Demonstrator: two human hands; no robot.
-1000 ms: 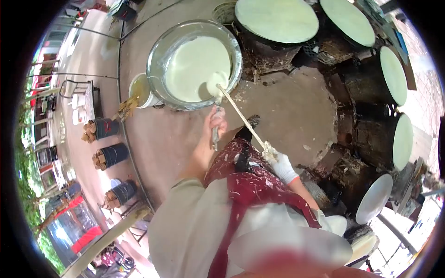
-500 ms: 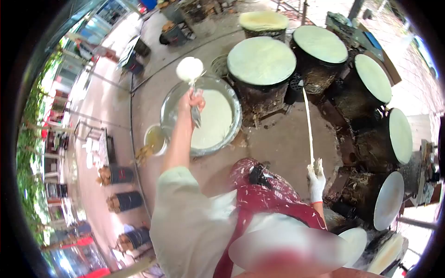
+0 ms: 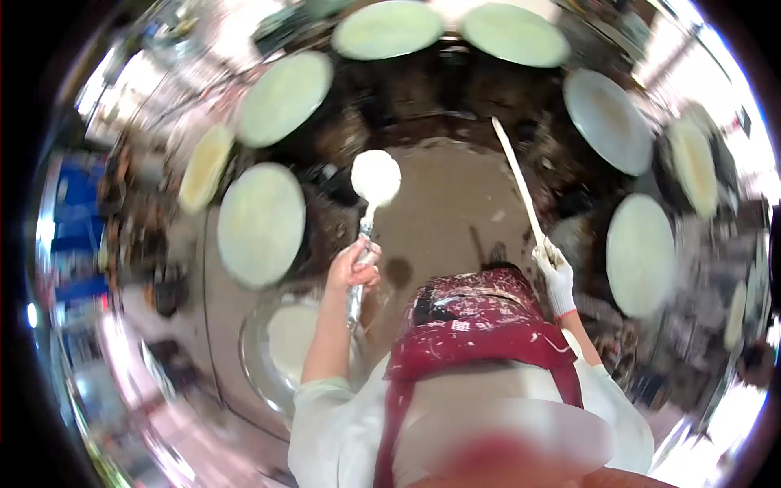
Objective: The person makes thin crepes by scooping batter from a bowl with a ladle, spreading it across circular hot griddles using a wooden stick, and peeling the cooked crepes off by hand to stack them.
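Observation:
My bare left hand is wrapped round the handle of a ladle, whose round bowl is full of white batter. The ladle is held out in front of me, above the floor inside a ring of griddles. In my right hand, which wears a white glove, is a long thin pale stick that points forward and slightly left. Beneath my left forearm stands a large metal basin of white batter, partly hidden by the arm. Nearest the ladle on the left is a round griddle covered with a pale layer.
More round griddles curve round me on dark stoves, among them a far one, a greyish one and a right-hand one. One at the far right has a yellowish top. Brown floor lies inside the ring.
I have turned to the right, so the griddles and basin have shifted left in view. The filled ladle has moved from over the basin to over the floor. Both hands keep their holds.

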